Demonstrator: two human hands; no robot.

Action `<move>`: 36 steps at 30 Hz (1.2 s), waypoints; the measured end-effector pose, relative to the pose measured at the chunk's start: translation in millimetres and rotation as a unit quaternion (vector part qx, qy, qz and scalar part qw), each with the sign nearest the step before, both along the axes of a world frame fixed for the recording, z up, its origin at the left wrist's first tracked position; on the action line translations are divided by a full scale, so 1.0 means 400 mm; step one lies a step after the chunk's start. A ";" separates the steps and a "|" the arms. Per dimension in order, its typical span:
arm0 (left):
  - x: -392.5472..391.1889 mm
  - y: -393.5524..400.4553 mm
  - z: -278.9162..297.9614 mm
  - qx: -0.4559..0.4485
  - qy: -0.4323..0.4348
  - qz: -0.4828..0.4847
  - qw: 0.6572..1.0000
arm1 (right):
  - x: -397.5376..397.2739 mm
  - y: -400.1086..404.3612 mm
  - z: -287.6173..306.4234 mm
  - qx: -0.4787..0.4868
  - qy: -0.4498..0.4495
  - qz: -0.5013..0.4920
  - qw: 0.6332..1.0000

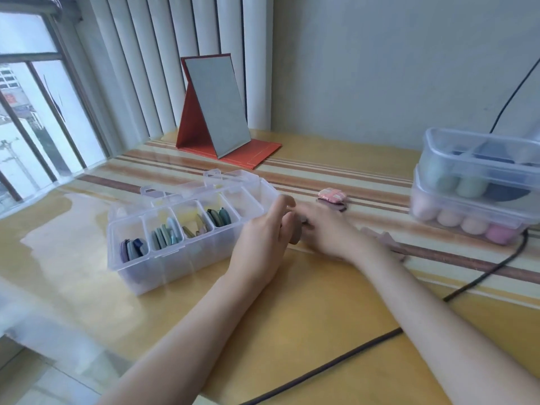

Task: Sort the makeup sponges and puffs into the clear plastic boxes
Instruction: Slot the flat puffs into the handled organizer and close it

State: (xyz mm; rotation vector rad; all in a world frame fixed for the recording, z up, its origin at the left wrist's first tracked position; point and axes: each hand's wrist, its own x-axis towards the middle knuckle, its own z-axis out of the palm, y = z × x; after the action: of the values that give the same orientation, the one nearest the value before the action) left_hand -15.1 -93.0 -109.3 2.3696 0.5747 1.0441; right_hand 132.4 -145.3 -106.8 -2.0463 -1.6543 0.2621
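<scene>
From the head camera, the two hands meet near the middle of the surface (306, 331), just right of the divided clear box (187, 229); the left hand (263, 238) has its fingers curled round a flat brownish puff (295, 233) held on edge, its thumb lifted above; the right hand (324, 229) lies low on the surface just beyond, fingers reaching left toward the same puff, and whether it pinches anything I cannot tell, since its fingertips are blurred and partly hidden.

The box lies to the left of both hands, its long axis running from near-left to far-right; its far-right compartment, closest to the left hand, looks empty, while the other four hold flat puffs standing on edge in blues, greens and yellows; the left hand is plainly the nearer one for a drop into that compartment.

Loose pieces remain: a pink checked puff (332, 195) sits just beyond the right hand, atop a darker flat piece; another pale mauve piece (385, 239) lies beside the right wrist; well apart at the right edge stand two stacked clear boxes (479, 188) with egg-shaped sponges, green above, pink below.
</scene>
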 end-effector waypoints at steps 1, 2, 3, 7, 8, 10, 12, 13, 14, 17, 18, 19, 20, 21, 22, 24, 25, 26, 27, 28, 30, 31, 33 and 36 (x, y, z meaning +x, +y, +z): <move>-0.003 -0.001 0.001 0.013 -0.008 -0.003 1.000 | -0.003 0.010 -0.017 0.009 -0.048 -0.001 0.999; -0.007 -0.001 0.001 0.014 -0.016 -0.008 1.000 | 0.001 0.016 -0.023 0.027 -0.061 -0.012 0.998; -0.009 0.001 0.002 0.006 -0.020 -0.016 1.000 | 0.005 0.019 -0.024 0.046 -0.039 -0.027 0.998; -0.010 0.002 0.002 -0.015 0.001 -0.050 0.999 | 0.004 0.013 -0.017 0.146 0.012 -0.102 0.984; -0.009 0.002 -0.001 -0.012 -0.002 -0.049 0.999 | 0.007 0.011 -0.013 0.190 0.030 -0.132 0.972; -0.006 0.003 -0.006 -0.014 -0.006 -0.039 0.999 | 0.009 0.003 0.006 0.290 0.114 -0.197 0.930; -0.002 -0.002 -0.009 -0.030 -0.006 -0.032 0.999 | 0.017 -0.008 0.030 0.339 0.277 -0.195 0.878; 0.000 -0.007 -0.007 -0.045 -0.007 -0.031 0.998 | 0.020 -0.014 0.036 0.325 0.368 -0.166 0.855; 0.002 -0.009 -0.006 -0.064 -0.010 -0.032 0.997 | 0.022 -0.020 0.037 0.295 0.435 -0.129 0.841; 0.005 -0.005 -0.001 -0.153 -0.043 -0.034 0.987 | 0.033 -0.033 0.024 0.181 0.477 -0.049 0.859; 0.006 -0.003 0.001 -0.187 -0.056 -0.030 0.980 | 0.036 -0.034 0.023 0.152 0.484 -0.029 0.861; 0.006 -0.003 0.001 -0.218 -0.067 -0.027 0.973 | 0.035 -0.036 0.025 0.128 0.496 -0.008 0.859; 0.007 -0.003 -0.001 -0.247 -0.079 -0.024 0.966 | 0.033 -0.036 0.026 0.109 0.498 0.006 0.860; 0.006 -0.005 0.000 -0.272 -0.092 -0.023 0.958 | 0.032 -0.034 0.030 0.102 0.475 0.005 0.874; 0.007 -0.005 -0.001 -0.289 -0.101 -0.024 0.952 | 0.029 -0.032 0.037 0.112 0.421 -0.012 0.900; 0.010 -0.006 -0.002 -0.268 -0.087 -0.022 0.959 | 0.039 -0.022 0.045 0.169 0.273 -0.099 0.942; 0.010 -0.008 -0.002 -0.240 -0.067 -0.020 0.968 | 0.053 -0.015 0.043 0.192 0.198 -0.154 0.949; 0.011 -0.009 -0.002 -0.218 -0.050 -0.020 0.974 | 0.071 -0.009 0.039 0.190 0.131 -0.195 0.953; 0.012 -0.012 0.000 -0.210 -0.037 -0.025 0.977 | 0.093 -0.004 0.029 0.159 0.067 -0.214 0.962; 0.012 -0.014 0.000 -0.210 -0.032 -0.034 0.977 | 0.113 0.000 0.014 0.098 0.011 -0.214 0.972; 0.012 -0.016 0.003 -0.217 -0.028 -0.042 0.975 | 0.139 0.009 -0.013 -0.025 -0.017 -0.189 0.982; 0.011 -0.018 0.006 -0.219 -0.028 -0.043 0.974 | 0.147 0.014 -0.020 -0.049 0.008 -0.181 0.982; 0.011 -0.016 0.005 -0.223 -0.026 -0.042 0.974 | 0.149 0.025 -0.020 -0.008 0.047 -0.178 0.983; 0.014 -0.015 0.003 -0.217 -0.021 -0.040 0.975 | 0.133 0.031 -0.013 0.091 -0.038 -0.192 0.977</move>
State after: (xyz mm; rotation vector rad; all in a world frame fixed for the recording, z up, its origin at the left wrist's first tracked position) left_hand -9.6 -99.1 -108.0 1.9658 0.6146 0.8307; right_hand 185.4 -133.0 -111.8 -2.1994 -1.2361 -0.0981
